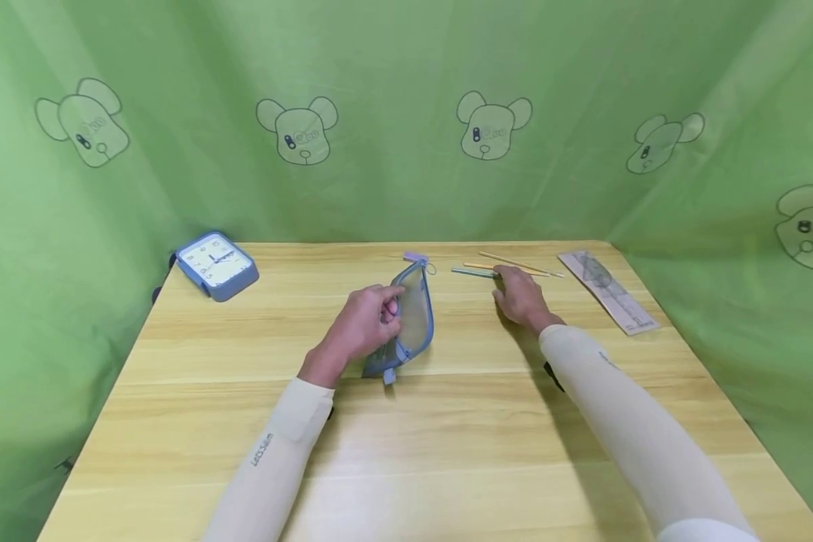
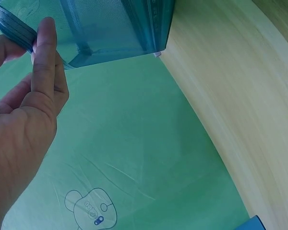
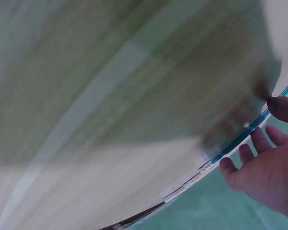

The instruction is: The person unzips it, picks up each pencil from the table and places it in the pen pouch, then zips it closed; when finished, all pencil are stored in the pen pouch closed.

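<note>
In the head view, my left hand (image 1: 366, 324) pinches the rim of a blue mesh zip pouch (image 1: 416, 320), which stands tilted with its mouth unzipped. The left wrist view shows the thumb and fingers of that hand at the zip edge (image 2: 12, 26), the mesh side (image 2: 110, 33) hanging beyond. Low over the tabletop, my right hand (image 1: 522, 297) holds a slim teal pencil (image 1: 473, 272). Its thumb and fingers lie on either side of the teal pencil (image 3: 237, 143) in the right wrist view. A yellow pencil (image 1: 477, 266) and a wood-coloured pencil (image 1: 515, 261) lie right beside it.
A blue square clock (image 1: 218, 265) sits at the back left of the wooden table (image 1: 447, 452). A packaged ruler set (image 1: 610, 292) lies at the back right. Behind the pouch is a small purple block (image 1: 415, 257). Green curtains (image 1: 393, 203) hang around the table.
</note>
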`<control>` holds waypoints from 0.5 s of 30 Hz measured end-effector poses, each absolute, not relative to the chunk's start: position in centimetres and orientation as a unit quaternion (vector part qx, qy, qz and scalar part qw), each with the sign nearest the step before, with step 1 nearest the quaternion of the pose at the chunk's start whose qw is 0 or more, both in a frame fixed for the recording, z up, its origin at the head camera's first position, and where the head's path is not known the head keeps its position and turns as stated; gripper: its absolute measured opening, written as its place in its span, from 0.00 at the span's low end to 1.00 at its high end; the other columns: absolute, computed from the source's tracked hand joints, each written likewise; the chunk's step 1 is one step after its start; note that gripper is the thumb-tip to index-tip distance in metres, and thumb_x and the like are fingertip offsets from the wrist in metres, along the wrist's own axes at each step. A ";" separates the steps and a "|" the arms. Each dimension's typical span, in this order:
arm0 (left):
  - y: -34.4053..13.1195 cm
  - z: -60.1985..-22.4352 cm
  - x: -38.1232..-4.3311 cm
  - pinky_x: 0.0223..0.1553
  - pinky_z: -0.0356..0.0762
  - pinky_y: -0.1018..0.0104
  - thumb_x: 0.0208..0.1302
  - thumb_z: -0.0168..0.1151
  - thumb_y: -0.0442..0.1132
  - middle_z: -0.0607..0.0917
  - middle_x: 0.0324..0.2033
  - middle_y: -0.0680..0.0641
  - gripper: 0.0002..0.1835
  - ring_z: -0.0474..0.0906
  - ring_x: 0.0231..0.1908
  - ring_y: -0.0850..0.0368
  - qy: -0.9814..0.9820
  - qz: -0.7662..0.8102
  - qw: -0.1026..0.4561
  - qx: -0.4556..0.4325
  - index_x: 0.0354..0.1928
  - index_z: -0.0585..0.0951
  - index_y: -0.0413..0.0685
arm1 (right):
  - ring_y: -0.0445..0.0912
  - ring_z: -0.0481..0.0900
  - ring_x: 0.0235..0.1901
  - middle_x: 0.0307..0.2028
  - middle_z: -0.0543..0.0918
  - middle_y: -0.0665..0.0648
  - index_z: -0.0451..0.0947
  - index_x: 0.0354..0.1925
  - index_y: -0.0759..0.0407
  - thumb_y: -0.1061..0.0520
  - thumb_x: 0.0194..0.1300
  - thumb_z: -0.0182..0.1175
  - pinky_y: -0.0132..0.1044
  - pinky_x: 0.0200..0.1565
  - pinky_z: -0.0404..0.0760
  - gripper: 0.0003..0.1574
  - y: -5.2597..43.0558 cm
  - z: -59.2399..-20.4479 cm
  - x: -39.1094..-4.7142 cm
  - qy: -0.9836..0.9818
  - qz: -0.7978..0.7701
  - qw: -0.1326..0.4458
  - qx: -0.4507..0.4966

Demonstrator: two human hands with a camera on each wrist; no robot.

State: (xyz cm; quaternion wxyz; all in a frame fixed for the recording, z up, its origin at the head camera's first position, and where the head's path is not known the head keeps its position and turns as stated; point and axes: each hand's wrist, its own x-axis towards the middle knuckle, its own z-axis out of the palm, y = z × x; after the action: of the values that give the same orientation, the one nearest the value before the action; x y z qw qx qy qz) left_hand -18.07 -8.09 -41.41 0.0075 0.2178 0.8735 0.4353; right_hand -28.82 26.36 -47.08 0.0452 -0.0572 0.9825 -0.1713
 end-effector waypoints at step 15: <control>-8.0 -41.3 -18.0 0.42 0.84 0.70 0.63 0.65 0.24 0.82 0.40 0.45 0.31 0.79 0.41 0.56 0.875 0.435 0.009 0.213 0.70 0.78 0.31 | 0.65 0.82 0.56 0.53 0.84 0.68 0.82 0.54 0.65 0.64 0.76 0.60 0.65 0.62 0.81 0.12 25.8 -47.6 -26.0 0.983 -0.136 -0.033 -0.118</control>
State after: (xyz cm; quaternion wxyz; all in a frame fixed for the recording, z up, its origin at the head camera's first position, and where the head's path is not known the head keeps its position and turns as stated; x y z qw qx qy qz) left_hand -18.02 -8.03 -41.25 0.0095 0.2128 0.8751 0.4346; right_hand -26.03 25.79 -47.60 -0.0328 -0.1181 0.9830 -0.1363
